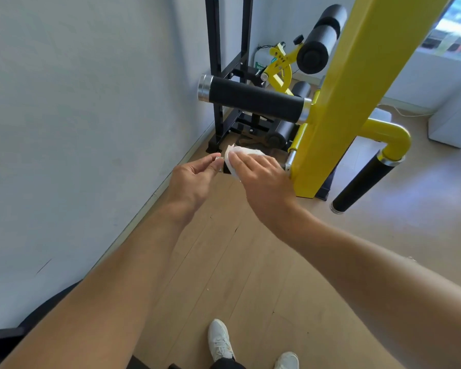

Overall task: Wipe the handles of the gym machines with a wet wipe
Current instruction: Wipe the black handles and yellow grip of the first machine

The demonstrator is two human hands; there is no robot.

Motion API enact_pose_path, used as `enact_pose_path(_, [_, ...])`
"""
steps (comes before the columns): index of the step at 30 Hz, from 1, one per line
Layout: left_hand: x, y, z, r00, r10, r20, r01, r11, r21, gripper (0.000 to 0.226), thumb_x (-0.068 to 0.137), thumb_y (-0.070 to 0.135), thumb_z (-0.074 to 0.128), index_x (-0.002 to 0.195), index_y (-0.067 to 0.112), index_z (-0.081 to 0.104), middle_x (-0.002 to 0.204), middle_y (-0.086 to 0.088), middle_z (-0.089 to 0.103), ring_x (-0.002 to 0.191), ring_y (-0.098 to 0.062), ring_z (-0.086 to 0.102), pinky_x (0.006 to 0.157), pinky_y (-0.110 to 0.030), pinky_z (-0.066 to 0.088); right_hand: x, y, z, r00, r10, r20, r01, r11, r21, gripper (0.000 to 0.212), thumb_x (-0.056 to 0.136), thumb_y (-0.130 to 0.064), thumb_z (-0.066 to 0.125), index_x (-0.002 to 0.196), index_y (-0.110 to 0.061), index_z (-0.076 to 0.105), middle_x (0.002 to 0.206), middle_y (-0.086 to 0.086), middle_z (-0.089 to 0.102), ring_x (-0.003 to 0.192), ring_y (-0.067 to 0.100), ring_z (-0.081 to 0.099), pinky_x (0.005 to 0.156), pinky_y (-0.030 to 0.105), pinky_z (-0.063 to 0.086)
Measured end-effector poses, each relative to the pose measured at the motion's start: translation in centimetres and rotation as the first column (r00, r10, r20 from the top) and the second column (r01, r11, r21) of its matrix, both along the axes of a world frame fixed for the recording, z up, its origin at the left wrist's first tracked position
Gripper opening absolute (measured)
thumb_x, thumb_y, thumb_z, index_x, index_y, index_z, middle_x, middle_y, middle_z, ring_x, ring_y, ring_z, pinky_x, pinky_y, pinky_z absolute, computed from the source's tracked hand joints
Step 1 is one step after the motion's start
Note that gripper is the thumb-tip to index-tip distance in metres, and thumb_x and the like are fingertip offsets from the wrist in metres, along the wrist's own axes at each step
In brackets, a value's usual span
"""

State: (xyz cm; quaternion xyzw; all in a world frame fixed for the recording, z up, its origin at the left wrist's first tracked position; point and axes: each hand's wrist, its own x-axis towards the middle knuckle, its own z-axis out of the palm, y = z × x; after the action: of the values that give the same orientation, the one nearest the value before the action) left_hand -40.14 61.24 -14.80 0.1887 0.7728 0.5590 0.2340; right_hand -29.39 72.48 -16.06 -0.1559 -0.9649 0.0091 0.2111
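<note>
The right hand (256, 169) presses the wipe (234, 155) around the lower handle (225, 168), mostly hidden beneath it, to clean the grip, while the left hand (194, 174) pinches that handle's chrome end cap (218, 158), apparently to steady it.

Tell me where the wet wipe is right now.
In the head view the wet wipe sits centre frame under the right hand, wrapped over a low handle left of the yellow post, with the left hand beside it.
</note>
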Motion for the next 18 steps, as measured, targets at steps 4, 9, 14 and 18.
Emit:
enact_pose_path(4, [0.1,-0.3,-0.3,0.944,-0.078,-0.320,0.065,0.997,-0.050,0.034,0.097,0.032,0.064,0.128,0.019,0.069,0.126,0.003,0.071,0.112,0.002,0.061,0.085,0.003,0.044,1.3,-1.0,-0.9,0.998,-0.017,0.054,0.012,0.997,0.082,0.056,0.090,-0.007,0.050,0.145,0.003,0.044,0.147,0.021,0.047,0.136,0.038,0.045,0.113,0.050,0.035])
enact_pose_path(9, [-2.1,-1.5,-1.7,0.441,-0.390,-0.809,0.209,0.921,-0.330,0.038,0.097,0.024,0.066,0.134,0.015,0.064,0.137,-0.003,0.063,0.135,-0.026,0.055,0.114,-0.050,0.040,2.9,-1.6,0.7,0.954,-0.128,0.271,0.092,0.986,0.141,0.059,0.099,-0.018,0.037,0.153,0.002,0.023,0.160,0.020,0.021,0.149,0.035,0.020,0.121,0.046,0.012])
enact_pose_path(14, [-2.2,-2.3,-0.9,0.402,-0.582,-0.707,0.269,0.813,-0.516,0.078,0.090,0.060,0.060,0.151,0.013,0.043,0.155,-0.002,0.043,0.149,-0.020,0.034,0.124,-0.046,0.022,0.7,-0.4,2.8,0.973,-0.100,0.209,0.103,0.995,-0.001,0.025,0.097,-0.021,0.061,0.119,-0.012,0.064,0.117,0.005,0.069,0.105,0.022,0.067,0.084,0.032,0.056])
enact_pose_path(18, [-1.6,-2.4,-0.7,0.645,-0.490,-0.586,0.357,0.872,-0.336,0.079,0.085,0.053,0.070,0.148,0.011,0.046,0.154,-0.003,0.045,0.147,-0.017,0.037,0.123,-0.038,0.027,0.1,-0.5,3.4,0.966,-0.063,0.249,0.090,0.991,-0.098,0.023,0.093,-0.027,0.068,0.113,-0.016,0.066,0.110,0.000,0.072,0.100,0.018,0.069,0.081,0.031,0.058])
